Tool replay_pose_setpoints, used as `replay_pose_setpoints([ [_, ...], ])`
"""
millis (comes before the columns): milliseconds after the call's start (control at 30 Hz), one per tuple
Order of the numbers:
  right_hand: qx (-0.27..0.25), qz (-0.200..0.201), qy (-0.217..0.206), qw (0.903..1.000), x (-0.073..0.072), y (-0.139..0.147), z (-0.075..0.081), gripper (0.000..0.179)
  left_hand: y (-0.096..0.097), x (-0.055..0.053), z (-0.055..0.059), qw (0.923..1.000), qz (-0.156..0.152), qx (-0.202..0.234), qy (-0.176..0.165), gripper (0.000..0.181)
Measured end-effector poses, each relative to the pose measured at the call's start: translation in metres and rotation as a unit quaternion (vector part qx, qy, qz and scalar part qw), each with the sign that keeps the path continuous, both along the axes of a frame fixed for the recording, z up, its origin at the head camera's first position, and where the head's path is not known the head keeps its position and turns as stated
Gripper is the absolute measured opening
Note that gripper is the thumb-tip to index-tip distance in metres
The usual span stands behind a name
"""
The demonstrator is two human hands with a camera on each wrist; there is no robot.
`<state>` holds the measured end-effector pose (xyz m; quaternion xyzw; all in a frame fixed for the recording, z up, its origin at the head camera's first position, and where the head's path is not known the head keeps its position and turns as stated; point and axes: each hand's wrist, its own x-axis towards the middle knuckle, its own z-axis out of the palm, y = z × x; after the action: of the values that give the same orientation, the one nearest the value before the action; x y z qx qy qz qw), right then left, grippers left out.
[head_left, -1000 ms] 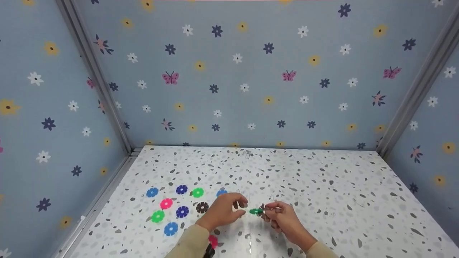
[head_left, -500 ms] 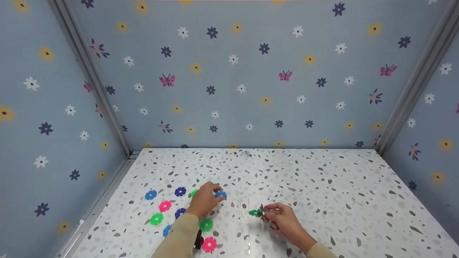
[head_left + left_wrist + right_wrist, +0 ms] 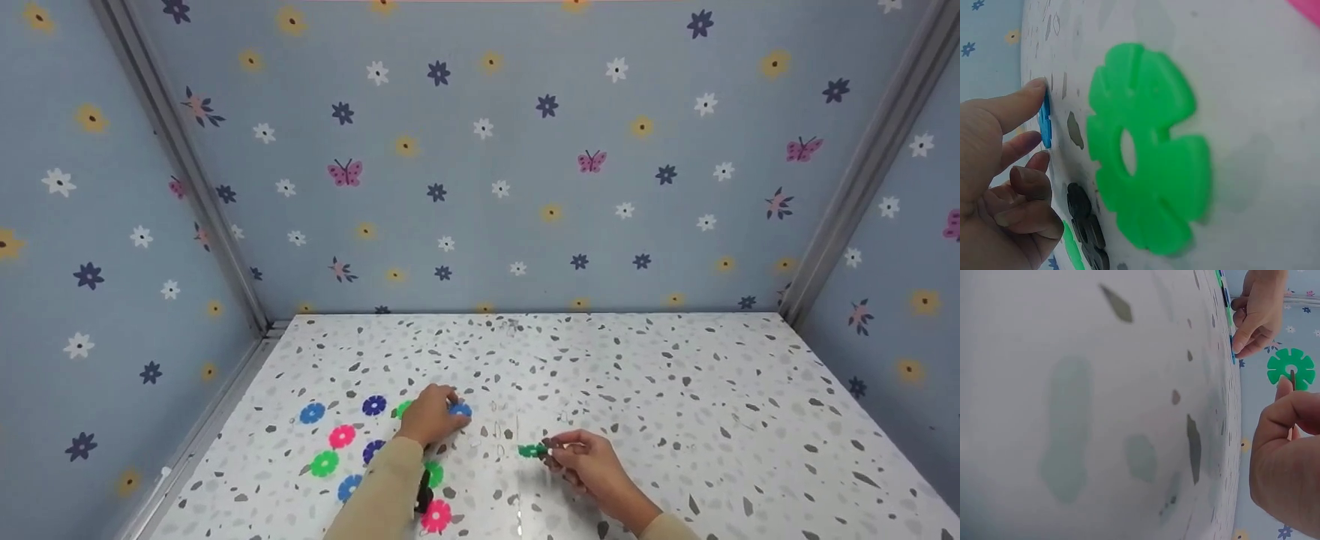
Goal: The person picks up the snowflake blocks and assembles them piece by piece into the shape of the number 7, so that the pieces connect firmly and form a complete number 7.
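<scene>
My right hand (image 3: 596, 465) pinches a brown notched disc that is slotted edge-on into a green notched disc (image 3: 1291, 367). The green disc sticks out to the left of the fingertips, raised off the table; fingers mostly cover the brown one. My left hand (image 3: 435, 418) is over the table, with thumb and fingers gripping the edges of a blue notched disc (image 3: 460, 412) that lies on the surface. Close to the left wrist camera, a bright green notched disc (image 3: 1182, 169) lies flat, with a dark disc (image 3: 1088, 228) beyond it, near the curled fingers.
Several flower-shaped discs lie at the left of the speckled table (image 3: 660, 390), among them a pink disc (image 3: 342, 436), a dark blue disc (image 3: 374, 405) and a green disc (image 3: 325, 463). Another pink disc (image 3: 436, 516) sits near the left sleeve. Flower-patterned walls (image 3: 480, 165) enclose the back and sides.
My left hand has moved left, away from the joined discs, and down to the blue disc, where its fingers have closed. My right hand stays nearly still with its pair.
</scene>
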<state>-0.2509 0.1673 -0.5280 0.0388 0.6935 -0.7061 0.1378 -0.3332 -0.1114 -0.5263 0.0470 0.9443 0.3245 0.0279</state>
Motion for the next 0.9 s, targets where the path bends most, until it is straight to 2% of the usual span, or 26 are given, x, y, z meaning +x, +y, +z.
replay_pose_setpoints([
  [233,-0.016,0.002,0.001,0.9999,0.000,-0.001,-0.001,0.025,0.000,-0.002,0.001,0.9997,-0.018,0.013,0.004,0.034],
  [433,-0.010,0.000,-0.003,0.9999,0.000,-0.001,-0.002,0.026,0.002,0.000,0.000,0.9991,-0.029,0.030,0.004,0.031],
  [633,-0.001,-0.004,-0.011,0.9999,-0.001,0.000,-0.003,0.026,0.003,0.008,-0.001,0.9970,-0.031,0.070,0.011,0.025],
  [900,0.024,-0.014,-0.017,0.9995,-0.002,-0.003,-0.002,0.026,0.005,0.021,-0.002,0.9918,-0.061,0.109,0.027,0.021],
])
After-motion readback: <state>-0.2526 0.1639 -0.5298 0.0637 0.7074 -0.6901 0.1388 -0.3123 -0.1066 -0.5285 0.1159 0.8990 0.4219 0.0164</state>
